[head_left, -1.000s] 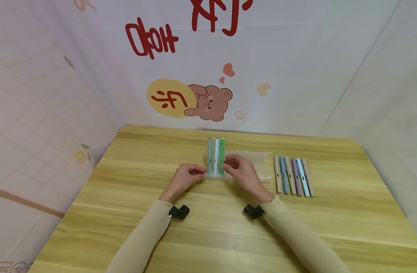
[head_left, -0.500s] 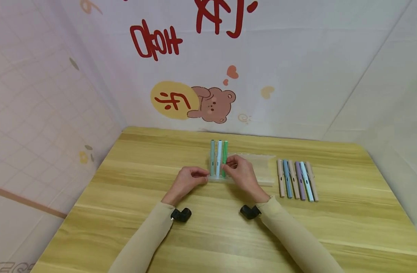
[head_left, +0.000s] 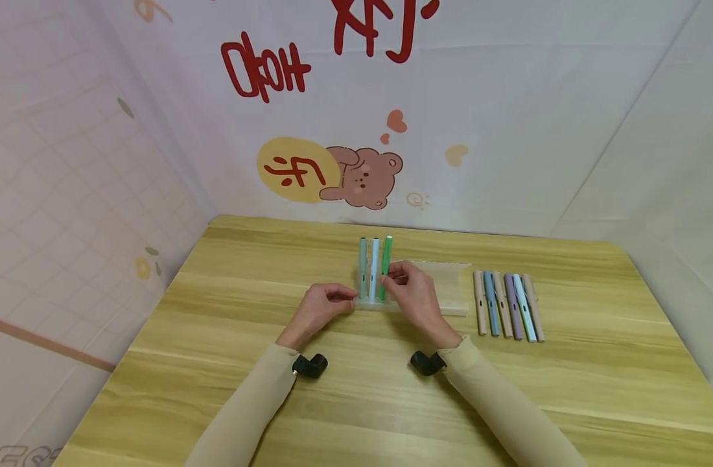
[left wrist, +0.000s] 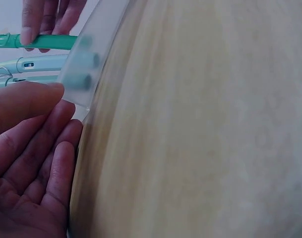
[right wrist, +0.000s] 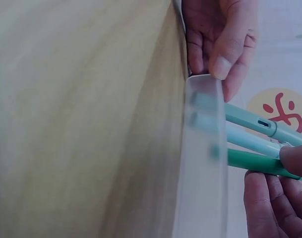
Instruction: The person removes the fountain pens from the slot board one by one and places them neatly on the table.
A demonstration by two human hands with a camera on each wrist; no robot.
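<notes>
A translucent holder point(right wrist: 203, 188) stands on the table, with three pens upright in its left end: a grey-green pen point(head_left: 363, 266), a light blue pen point(head_left: 374, 266) and a green pen point(head_left: 387, 256). My right hand point(head_left: 416, 298) pinches the green pen between thumb and fingers; the pen leans slightly right and its lower end is behind the holder's frosted front. At the holder's left end, my left hand point(head_left: 321, 310) pinches the corner with thumb and fingers, as the left wrist view shows its thumb point(left wrist: 36, 101) on the edge.
Right of the holder, several pens point(head_left: 511, 308) in beige, blue, purple and light blue lie side by side on the wooden table point(head_left: 362, 402). A printed cloth point(head_left: 496, 117) with a bear hangs behind the table.
The green pen's top has shifted slightly right and up, so it tilts away from the light blue pen. The left hand keeps its place at the holder's end.
</notes>
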